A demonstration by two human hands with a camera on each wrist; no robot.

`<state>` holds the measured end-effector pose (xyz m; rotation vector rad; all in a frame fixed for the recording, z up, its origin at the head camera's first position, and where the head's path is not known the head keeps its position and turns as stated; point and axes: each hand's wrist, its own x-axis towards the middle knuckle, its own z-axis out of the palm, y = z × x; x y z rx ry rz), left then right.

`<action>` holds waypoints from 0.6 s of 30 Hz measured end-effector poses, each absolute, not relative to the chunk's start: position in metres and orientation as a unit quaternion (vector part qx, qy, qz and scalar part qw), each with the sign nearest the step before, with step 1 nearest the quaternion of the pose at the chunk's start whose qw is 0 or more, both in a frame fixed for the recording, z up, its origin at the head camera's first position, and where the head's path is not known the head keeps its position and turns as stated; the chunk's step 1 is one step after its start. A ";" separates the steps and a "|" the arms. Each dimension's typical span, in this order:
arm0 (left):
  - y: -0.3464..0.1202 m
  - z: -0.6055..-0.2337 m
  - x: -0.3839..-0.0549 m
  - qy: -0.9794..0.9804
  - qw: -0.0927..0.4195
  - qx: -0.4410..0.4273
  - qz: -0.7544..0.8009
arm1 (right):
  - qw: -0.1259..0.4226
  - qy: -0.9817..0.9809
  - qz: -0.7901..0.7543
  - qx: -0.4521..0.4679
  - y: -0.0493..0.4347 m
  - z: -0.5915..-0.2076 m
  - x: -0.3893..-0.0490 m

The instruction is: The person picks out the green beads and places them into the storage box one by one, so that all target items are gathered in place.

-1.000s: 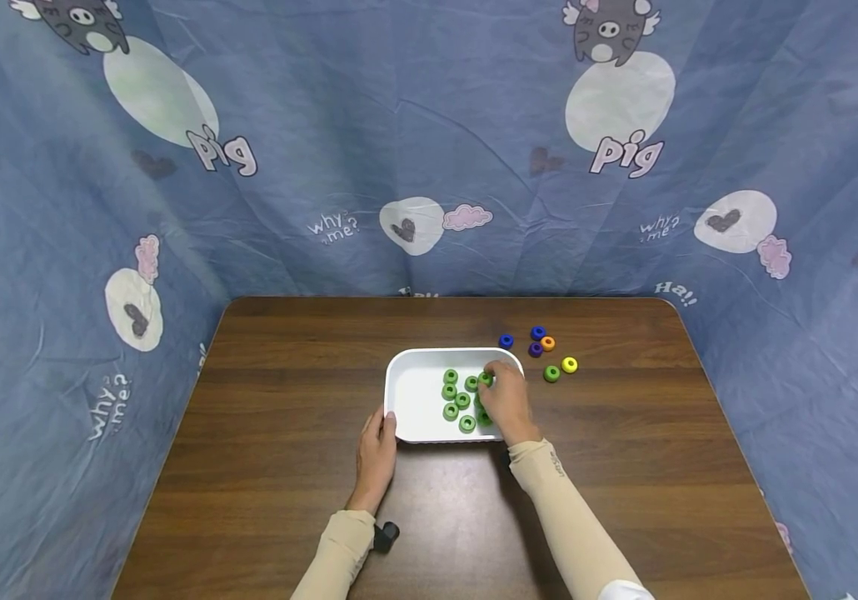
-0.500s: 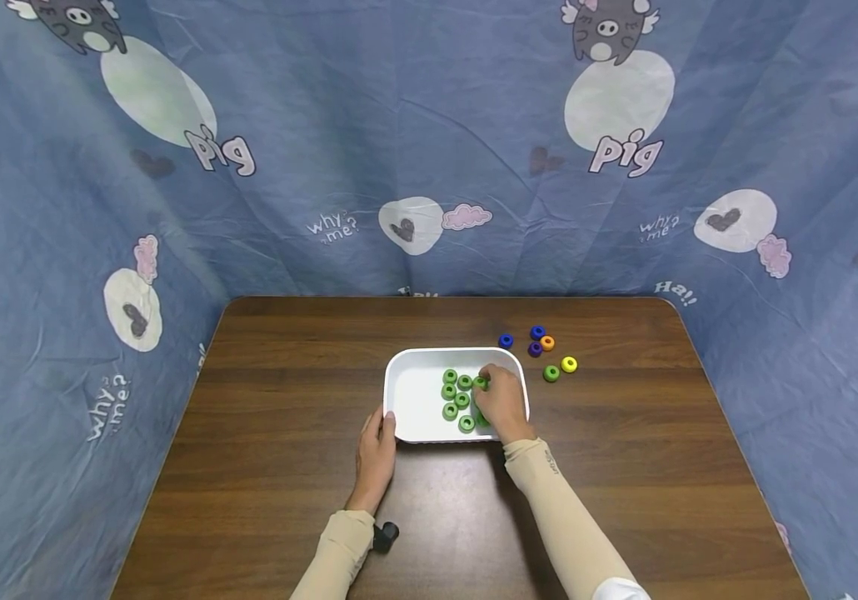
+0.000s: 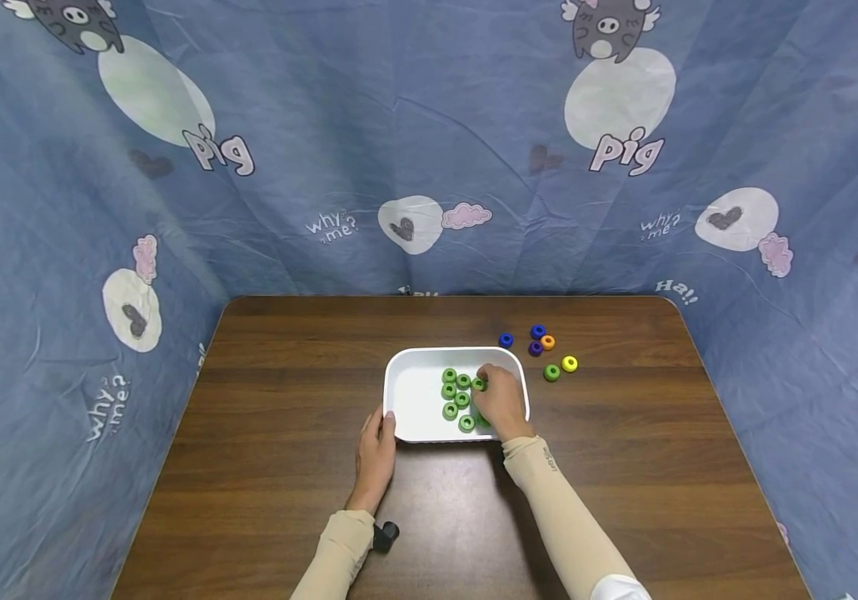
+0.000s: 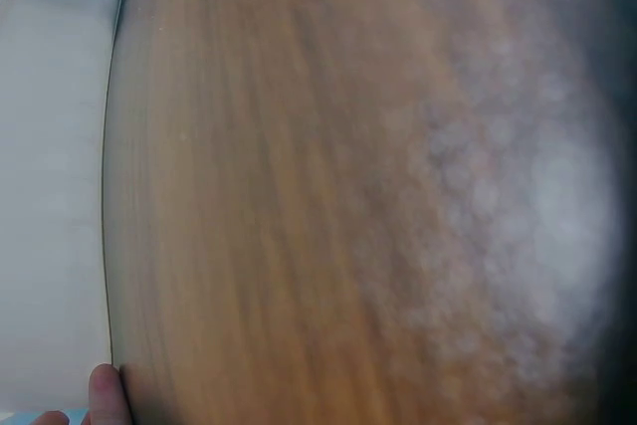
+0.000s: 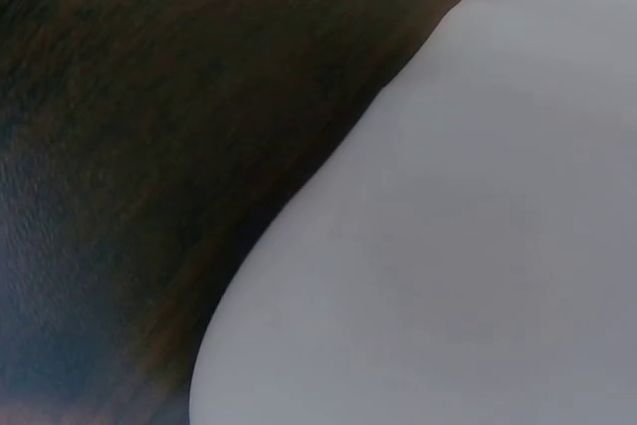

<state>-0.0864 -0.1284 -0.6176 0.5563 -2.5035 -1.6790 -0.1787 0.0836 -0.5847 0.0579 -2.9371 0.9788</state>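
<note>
A white tray (image 3: 414,400) holds several green ring-shaped beads (image 3: 449,417) in its middle and right part. My left hand (image 3: 375,454) grips the tray's front left corner, thumb at the rim. In the left wrist view, fingertips (image 4: 107,395) touch the tray's outer wall (image 4: 50,196). Reaching in over the right side, my right hand (image 3: 502,404) pinches a green bead (image 3: 478,389) between thumb and finger. It covers part of the beads beneath it. Only the tray's outside (image 5: 428,266) and dark tabletop show in the right wrist view, without the fingers.
Behind and right of the tray, loose beads lie on the brown wooden table (image 3: 286,417): several blue or purple, an orange bead (image 3: 548,347), a yellow bead (image 3: 570,369) and a green bead (image 3: 552,378). A blue printed curtain (image 3: 429,167) surrounds the table's back and sides.
My right hand has shifted slightly left inside the tray with the green bead, and a neighbouring green bead has slid left beside the others. The left hand stays put on the tray.
</note>
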 end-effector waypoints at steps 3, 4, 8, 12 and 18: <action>-0.129 -0.618 -0.086 -0.817 0.039 0.180 -0.547 | 0.019 -0.949 0.314 0.021 0.084 -0.585 -0.179; -0.129 -0.618 -0.086 -0.817 0.039 0.180 -0.547 | 0.018 -0.949 0.314 0.022 0.084 -0.585 -0.179; -0.128 -0.618 -0.086 -0.817 0.040 0.181 -0.546 | 0.011 -0.949 0.313 0.023 0.085 -0.585 -0.179; -0.128 -0.619 -0.086 -0.816 0.037 0.182 -0.548 | 0.012 -0.949 0.314 0.027 0.085 -0.584 -0.179; -0.128 -0.618 -0.087 -0.817 0.035 0.181 -0.547 | 0.018 -0.945 0.324 0.031 0.087 -0.580 -0.179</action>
